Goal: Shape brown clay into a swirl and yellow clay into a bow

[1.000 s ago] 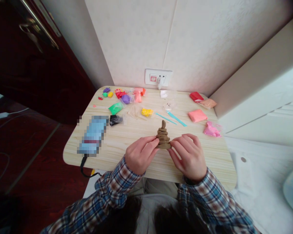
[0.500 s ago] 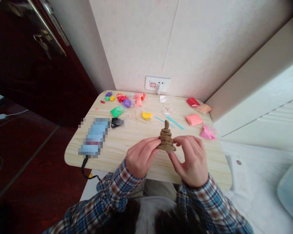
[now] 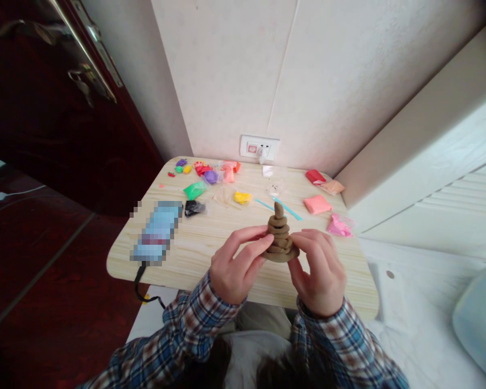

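Note:
A brown modelling-clay cone (image 3: 279, 232), coiled in stacked rings with a rounded tip, is held upright above the near part of the table. My left hand (image 3: 238, 265) grips its left side, thumb and fingers pressed against the rings. On the other side, my right hand (image 3: 321, 270) pinches the lower rings and the edge of the flat base. Beyond the cone lie two light-blue plastic strips (image 3: 287, 208) and a yellow clay piece (image 3: 243, 198) in a clear wrapper.
A pale wooden table (image 3: 166, 275) carries a pixelated phone (image 3: 157, 229) with a black cable at left. Wrapped clay lies around: green (image 3: 195, 189), black (image 3: 194, 208), purple (image 3: 211, 176), coral (image 3: 318, 204), pink (image 3: 340, 225). A wall socket (image 3: 260, 148) sits behind the table.
The clay cone has turned and tilted slightly in my hands, showing more of its base. Both hands sit a little lower. The camera view has shifted slightly.

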The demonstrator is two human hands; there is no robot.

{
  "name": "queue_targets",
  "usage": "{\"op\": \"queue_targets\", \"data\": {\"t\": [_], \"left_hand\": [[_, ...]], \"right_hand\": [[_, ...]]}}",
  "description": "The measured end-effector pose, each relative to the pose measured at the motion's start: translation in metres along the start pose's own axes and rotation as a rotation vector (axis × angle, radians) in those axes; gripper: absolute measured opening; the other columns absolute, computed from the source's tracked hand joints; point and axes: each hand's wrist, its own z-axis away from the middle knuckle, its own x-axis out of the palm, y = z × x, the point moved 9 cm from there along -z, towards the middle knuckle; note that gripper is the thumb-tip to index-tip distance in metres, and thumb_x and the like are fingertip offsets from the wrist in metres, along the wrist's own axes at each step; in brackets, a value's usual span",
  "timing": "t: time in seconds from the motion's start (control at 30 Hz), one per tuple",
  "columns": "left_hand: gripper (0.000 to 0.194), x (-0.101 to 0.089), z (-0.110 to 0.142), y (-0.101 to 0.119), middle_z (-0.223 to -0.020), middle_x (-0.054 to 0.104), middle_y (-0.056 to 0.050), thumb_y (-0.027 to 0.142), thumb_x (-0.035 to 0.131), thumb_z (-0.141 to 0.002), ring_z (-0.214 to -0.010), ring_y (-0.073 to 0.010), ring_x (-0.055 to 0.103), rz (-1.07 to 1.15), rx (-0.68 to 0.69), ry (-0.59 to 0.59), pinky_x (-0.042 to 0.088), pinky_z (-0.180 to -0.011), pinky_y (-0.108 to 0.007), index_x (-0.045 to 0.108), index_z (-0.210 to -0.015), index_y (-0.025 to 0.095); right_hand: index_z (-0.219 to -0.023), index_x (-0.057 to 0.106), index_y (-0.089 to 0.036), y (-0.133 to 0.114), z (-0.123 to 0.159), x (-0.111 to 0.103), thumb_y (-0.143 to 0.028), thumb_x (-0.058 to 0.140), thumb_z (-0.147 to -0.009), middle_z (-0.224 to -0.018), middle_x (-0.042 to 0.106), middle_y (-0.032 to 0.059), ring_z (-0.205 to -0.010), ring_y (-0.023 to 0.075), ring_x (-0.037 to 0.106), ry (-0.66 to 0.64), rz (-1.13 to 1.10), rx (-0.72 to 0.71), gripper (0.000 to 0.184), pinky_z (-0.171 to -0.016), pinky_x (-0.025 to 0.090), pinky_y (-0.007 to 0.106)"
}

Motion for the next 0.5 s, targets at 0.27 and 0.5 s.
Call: {"op": "queue_targets", "data": {"t": [0.27, 0.5], "left_hand": [[0.022, 0.000, 0.003, -0.022, -0.100, 0.068, -0.006, 0.008, 0.056, -0.084, -0.094, -0.0152, 0.064, 0.437, -0.251, 0.162, 0.055, -0.081, -0.029, 0.065, -0.100, 0.019], [0.010, 0.011, 0.007, -0.043, -0.091, 0.068, -0.007, 0.017, 0.060, -0.084, -0.087, -0.0150, 0.066, 0.712, -0.435, 0.172, 0.056, -0.076, -0.024, 0.066, -0.091, 0.017]], "right_hand": [[-0.109, 0.048, -0.018, -0.005, -0.002, -0.001, -0.015, 0.054, -0.078, -0.089, 0.060, 0.0074, -0.083, 0.0228, 0.056, 0.068, -0.044, 0.064, 0.032, -0.072, 0.047, 0.038], [-0.100, 0.051, -0.016, -0.015, -0.015, -0.004, -0.008, 0.048, -0.081, -0.084, 0.061, 0.0066, -0.080, 0.0205, 0.052, -0.014, 0.060, -0.042, 0.022, -0.080, 0.043, 0.038]]}}
